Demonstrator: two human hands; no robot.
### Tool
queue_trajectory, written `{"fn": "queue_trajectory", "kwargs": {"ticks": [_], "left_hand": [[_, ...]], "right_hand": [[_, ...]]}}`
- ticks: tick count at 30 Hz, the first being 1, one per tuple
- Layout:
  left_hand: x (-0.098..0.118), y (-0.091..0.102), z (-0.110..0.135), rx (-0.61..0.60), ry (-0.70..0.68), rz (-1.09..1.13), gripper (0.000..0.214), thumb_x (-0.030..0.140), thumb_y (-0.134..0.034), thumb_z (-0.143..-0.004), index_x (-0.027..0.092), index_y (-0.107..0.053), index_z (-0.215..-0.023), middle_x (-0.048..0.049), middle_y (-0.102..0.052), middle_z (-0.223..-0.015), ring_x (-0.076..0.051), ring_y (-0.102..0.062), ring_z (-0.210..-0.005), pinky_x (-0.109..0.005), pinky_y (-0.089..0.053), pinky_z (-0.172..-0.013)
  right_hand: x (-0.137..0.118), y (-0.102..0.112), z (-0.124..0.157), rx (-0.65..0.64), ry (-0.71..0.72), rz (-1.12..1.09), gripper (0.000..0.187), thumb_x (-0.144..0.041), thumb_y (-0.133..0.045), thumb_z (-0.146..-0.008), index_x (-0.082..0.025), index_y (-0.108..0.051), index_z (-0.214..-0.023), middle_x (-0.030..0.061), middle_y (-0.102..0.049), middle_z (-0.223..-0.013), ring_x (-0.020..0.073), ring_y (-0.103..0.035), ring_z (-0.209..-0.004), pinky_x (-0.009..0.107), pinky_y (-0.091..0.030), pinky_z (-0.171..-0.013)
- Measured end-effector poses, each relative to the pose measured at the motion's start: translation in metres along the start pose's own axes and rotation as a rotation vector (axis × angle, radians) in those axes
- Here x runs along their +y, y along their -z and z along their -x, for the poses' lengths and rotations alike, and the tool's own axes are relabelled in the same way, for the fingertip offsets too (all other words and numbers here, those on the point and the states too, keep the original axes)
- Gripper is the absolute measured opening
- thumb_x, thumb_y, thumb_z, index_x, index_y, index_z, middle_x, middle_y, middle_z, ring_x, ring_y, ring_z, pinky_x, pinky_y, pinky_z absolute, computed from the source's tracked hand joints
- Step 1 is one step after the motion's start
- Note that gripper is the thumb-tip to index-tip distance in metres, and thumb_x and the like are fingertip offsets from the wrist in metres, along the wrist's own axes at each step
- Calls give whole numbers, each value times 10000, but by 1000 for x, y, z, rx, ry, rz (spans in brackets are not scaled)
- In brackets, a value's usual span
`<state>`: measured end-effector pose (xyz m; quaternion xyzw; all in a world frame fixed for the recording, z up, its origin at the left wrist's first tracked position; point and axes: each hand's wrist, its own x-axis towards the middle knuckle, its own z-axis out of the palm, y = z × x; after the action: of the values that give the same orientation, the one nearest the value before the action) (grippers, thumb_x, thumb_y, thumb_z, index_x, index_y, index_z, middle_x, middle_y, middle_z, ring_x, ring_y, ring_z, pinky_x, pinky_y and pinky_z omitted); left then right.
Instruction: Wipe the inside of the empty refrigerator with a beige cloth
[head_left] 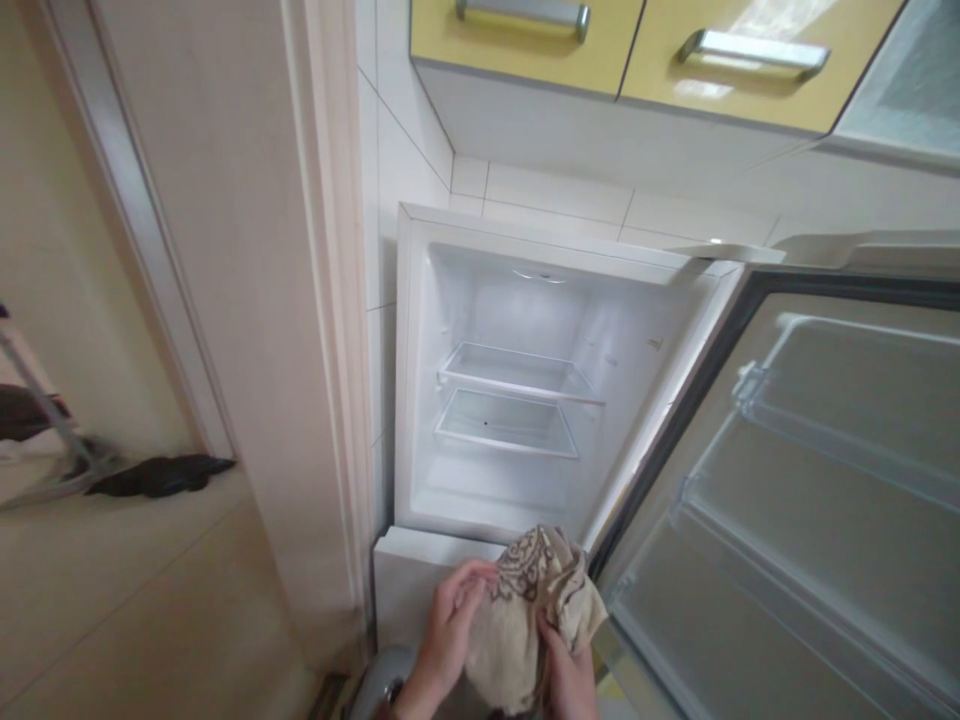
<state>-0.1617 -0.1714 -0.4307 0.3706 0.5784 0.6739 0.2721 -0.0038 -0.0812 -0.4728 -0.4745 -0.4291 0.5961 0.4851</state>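
Both of my hands hold a beige cloth (525, 610) with a brown pattern, low in the view in front of an open fridge (409, 370). My left hand (448, 630) grips its left side with curled fingers. My right hand (566, 675) clasps its lower right part. The fridge's upper compartment stands open, white inside, with two clear glass shelves (517, 375) that hold nothing. The cloth hangs just below the compartment's bottom edge, apart from it.
The fridge door (810, 480) is swung wide to the right, its clear door racks bare. Yellow wall cabinets (652, 50) with metal handles hang above. A white door frame (330, 300) stands left of the fridge; beyond it lies a beige floor with a dark object (157, 475).
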Motion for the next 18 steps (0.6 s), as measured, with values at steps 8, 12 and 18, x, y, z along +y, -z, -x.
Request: {"fn": "queue_trajectory", "kwargs": {"ticks": [8, 12, 18], "left_hand": [[-81, 51, -101, 19, -122, -579, 416, 231, -685, -752, 199, -669, -1166, -90, -695, -1204, -267, -641, -1174, -400, -484, -1056], [-105, 71, -154, -180, -176, -871, 566, 165, -721, -712, 202, -665, -1274, -103, -624, -1393, -281, -600, -1270, -400, -453, -1114], [-141, 91, -234, -545, -211, -1093, 872, 478, -898, -611, 294, -626, -1419, -102, -483, -1603, -374, -390, -1508, -566, -159, -1291]], "right_hand": [[-60, -16, -26, -40, 58, -172, 1079, -464, -915, -565, -255, -472, -1526, 64, -695, -1319, 266, -688, -1181, 348, -601, -935], [-93, -46, -42, 8, 265, -99, 895, -456, -885, -623, -250, -576, -1438, 69, -691, -1330, 272, -644, -1256, 358, -577, -1003], [-148, -134, -69, -3, 487, 51, 589, -459, -761, -711, -181, -722, -1228, 131, -756, -1084, 359, -639, -1203, 480, -537, -1034]]}}
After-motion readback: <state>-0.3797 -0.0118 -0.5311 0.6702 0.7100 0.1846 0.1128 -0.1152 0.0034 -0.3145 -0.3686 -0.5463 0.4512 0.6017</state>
